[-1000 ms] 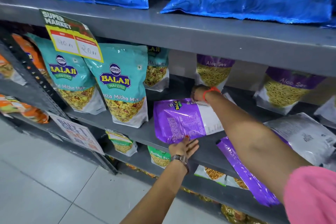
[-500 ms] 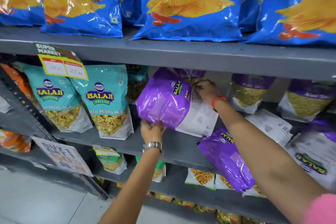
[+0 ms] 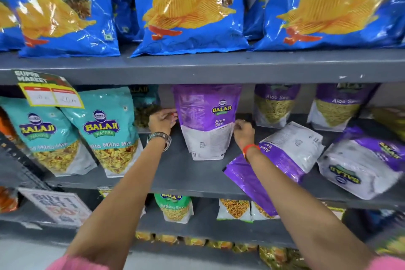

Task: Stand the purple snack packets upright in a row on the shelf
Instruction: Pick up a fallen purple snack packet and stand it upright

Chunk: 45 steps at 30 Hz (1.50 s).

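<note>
The packet [image 3: 208, 120] stands upright on the middle shelf [image 3: 197, 173], back panel facing out, between the teal packets [image 3: 109, 131] and two upright purple ones [image 3: 276, 105] further back. The left hand [image 3: 162, 119] pinches its left edge and the right hand [image 3: 243, 130] its right edge; both are closed lightly on the packet. It may be top-heavy: if released while off balance, it could slump forward. Two flat packets [image 3: 291, 149] lie just right of it, one overhanging the shelf lip under the right forearm. A careless withdrawal of that arm could drag it off the shelf.
</note>
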{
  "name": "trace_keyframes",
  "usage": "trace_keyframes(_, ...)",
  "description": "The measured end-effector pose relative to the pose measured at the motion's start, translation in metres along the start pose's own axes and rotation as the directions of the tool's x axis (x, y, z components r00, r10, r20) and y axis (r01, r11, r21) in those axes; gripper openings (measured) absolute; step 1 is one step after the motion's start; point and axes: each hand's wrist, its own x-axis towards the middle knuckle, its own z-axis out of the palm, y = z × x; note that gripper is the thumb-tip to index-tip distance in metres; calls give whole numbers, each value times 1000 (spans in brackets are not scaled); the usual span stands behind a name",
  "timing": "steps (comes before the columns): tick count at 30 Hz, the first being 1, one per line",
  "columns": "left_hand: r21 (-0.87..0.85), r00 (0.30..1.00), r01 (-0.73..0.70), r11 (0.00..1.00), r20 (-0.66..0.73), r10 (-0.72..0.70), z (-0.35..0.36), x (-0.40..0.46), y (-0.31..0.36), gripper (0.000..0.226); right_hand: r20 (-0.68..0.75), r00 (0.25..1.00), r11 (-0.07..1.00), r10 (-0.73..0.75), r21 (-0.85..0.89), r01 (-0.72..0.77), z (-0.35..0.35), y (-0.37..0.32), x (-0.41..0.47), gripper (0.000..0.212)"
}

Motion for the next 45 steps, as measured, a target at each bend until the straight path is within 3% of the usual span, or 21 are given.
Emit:
trace_keyframes(6,18,994,-87,996,-66,88,6,-21,-6,30,96,995,998,13,63,-19,3,14,16,27)
trace_keyframes(9,242,971,-225,944,-28,238,12,-45,-8,32,214,976,975,30,208,-76,-9,4,0,21)
trace_keyframes(11,259,954,-297,919,52,294,18,-65,-9,40,394,919,975,9,201,-96,-15,1,-12,25)
trace_keyframes(13,289,918,-396,871,142,370,25,-85,-10,55,580,814,980,-32,177,-88,-17,0,-25,23)
trace_keyframes(15,351,892,-452,820,200,407,31,-96,-13,71,656,751,988,-80,155,-30,-12,-2,-38,21)
trace_keyframes(17,386,909,-416,823,174,378,31,-98,-20,80,685,720,984,-111,178,-18,0,-4,-48,21)
trace_keyframes(20,248,942,-333,910,49,331,21,-89,-28,60,732,670,981,-123,192,-30,11,-10,-58,25)
trace_keyframes(22,203,949,-296,933,-49,311,9,-78,-31,45,688,715,969,-124,241,-63,13,-10,-59,28)
trace_keyframes(25,172,953,-214,962,-178,244,-7,-59,-31,37,473,880,878,-47,440,-190,8,-15,-54,30)
trace_keyframes(28,65,957,-89,994,-269,104,-16,-38,-33,31,295,954,886,51,427,-180,6,-15,-40,34)
trace_keyframes(30,-6,965,-15,1000,-263,13,-19,-27,-34,34,268,961,917,61,366,-161,7,-14,-33,45)
trace_keyframes(33,-135,982,67,989,-167,-89,-19,-21,-35,30,417,908,934,42,306,-183,5,-23,-33,63)
trace_keyframes(35,-113,991,136,984,9,-136,-18,-23,-39,24,483,875,933,13,309,-184,8,-27,-37,54)
trace_keyframes(38,-6,959,207,978,199,-202,-17,-30,-49,52,498,867,924,1,330,-190,12,-26,-42,43)
trace_keyframes(42,22,967,192,981,167,-193,-15,-38,-51,32,467,883,939,-38,319,-128,11,-19,-49,39)
trace_keyframes(45,9,976,135,991,169,-135,-19,-50,-55,35,419,905,925,-74,367,-94,13,-9,-63,36)
